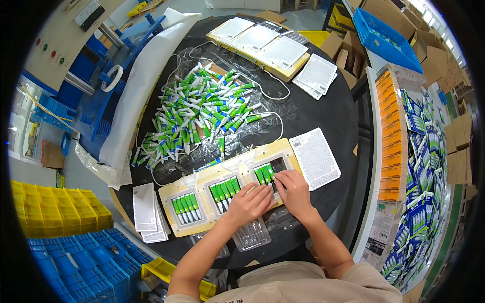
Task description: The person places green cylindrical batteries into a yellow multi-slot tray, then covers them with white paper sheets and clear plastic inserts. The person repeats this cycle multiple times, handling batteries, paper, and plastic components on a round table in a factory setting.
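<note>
My left hand (251, 203) lies over the lower part of the right-hand recess of a yellow fixture (242, 161), its bent fingers close together. Closing in from the right, my right hand (294, 189) has its thumb and fingers curled at the same recess, touching the row of small green tubes (264, 173) there. What sits between the fingertips of either hand is hidden. In the middle recess is a row of green-and-white tubes (225, 191) in a clear blister tray. The left recess bears a similar row of tubes (187, 208).
Beyond the fixture lies a large heap of loose tubes (202, 108) on the black table (323, 116). White printed cards (316, 157) lie right, more cards (146, 209) left. Clear blister trays (251, 235) lie near me. A second fixture (285, 72) carrying cards stands at the far side.
</note>
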Demonstrator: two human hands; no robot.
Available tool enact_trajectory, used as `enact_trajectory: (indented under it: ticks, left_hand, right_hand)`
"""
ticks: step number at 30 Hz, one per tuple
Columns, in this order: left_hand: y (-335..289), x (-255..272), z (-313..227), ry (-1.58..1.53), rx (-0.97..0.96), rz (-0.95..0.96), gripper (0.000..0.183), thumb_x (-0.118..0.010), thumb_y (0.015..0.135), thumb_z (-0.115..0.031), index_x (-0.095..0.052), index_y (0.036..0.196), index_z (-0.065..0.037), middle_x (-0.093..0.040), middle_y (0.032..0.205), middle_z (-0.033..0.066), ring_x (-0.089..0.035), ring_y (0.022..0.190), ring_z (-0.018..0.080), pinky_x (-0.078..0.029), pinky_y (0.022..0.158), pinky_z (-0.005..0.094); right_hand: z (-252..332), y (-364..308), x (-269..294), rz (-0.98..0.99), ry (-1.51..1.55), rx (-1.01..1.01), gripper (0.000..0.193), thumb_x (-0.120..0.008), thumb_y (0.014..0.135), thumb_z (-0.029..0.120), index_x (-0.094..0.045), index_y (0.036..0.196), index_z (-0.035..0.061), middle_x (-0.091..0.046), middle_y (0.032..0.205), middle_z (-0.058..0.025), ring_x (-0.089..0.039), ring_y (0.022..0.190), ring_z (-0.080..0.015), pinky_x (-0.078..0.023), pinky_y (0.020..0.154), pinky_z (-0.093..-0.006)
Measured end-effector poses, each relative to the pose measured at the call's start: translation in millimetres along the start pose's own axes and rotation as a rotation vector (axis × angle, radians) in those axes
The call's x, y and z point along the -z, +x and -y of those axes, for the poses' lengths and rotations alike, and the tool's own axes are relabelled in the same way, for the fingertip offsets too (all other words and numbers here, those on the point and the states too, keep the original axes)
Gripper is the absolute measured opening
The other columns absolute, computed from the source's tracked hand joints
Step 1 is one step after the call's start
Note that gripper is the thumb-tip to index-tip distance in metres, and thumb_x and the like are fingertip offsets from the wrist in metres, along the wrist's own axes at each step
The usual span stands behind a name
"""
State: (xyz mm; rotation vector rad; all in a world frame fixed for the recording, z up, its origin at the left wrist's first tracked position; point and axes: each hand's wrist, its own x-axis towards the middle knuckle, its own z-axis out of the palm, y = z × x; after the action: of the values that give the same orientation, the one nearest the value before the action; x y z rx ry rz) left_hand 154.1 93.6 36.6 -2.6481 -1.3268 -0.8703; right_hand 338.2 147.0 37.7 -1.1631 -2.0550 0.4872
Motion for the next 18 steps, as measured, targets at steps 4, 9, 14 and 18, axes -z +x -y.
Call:
enact_trajectory:
  ticks: [4,9,14,18]
  left_hand:
    - [-1,6,1,-0.019,0.122,0.173,0.053,-0.070,0.094,-0.036,-0.063,0.133,-0.003,-0.063,0.139,0.0097,-0.058,0.132,0.0231,-0.038,0.116,0.0474]
    - [1,6,6,0.012,0.149,0.365,0.069,-0.063,0.096,-0.047,-0.049,0.148,-0.005,-0.046,0.157,0.0091,-0.042,0.147,0.0232,-0.025,0.123,0.0538]
    - [-1,7,9,-0.065,0.158,0.310,0.062,-0.066,0.096,-0.039,-0.050,0.147,-0.006,-0.052,0.152,0.0098,-0.047,0.142,0.0241,-0.028,0.121,0.0535]
    - [-7,22,27,-0.092,0.405,0.077,0.045,-0.071,0.092,-0.018,-0.061,0.133,-0.003,-0.063,0.138,0.0129,-0.059,0.131,0.0271,-0.037,0.117,0.0493]
  right_hand:
    - [-4,15,9,0.136,0.045,-0.045,0.015,-0.073,0.086,0.007,-0.073,0.099,0.0014,-0.070,0.096,-0.0125,-0.069,0.088,-0.0326,-0.055,0.075,-0.0414]
    - [-19,68,25,0.412,-0.013,-0.102,0.014,-0.070,0.088,0.015,-0.076,0.097,0.0050,-0.071,0.090,-0.0118,-0.069,0.087,-0.0333,-0.055,0.075,-0.0436]
    - [-43,152,-12,0.140,-0.064,-0.044,0.015,-0.072,0.087,0.013,-0.077,0.098,0.0041,-0.071,0.087,-0.0112,-0.070,0.080,-0.0307,-0.056,0.074,-0.0404]
    - [-45,174,-29,0.210,-0.297,0.108,0.012,-0.071,0.086,0.010,-0.076,0.096,0.0050,-0.071,0.089,-0.0098,-0.069,0.083,-0.0294,-0.055,0.076,-0.0407]
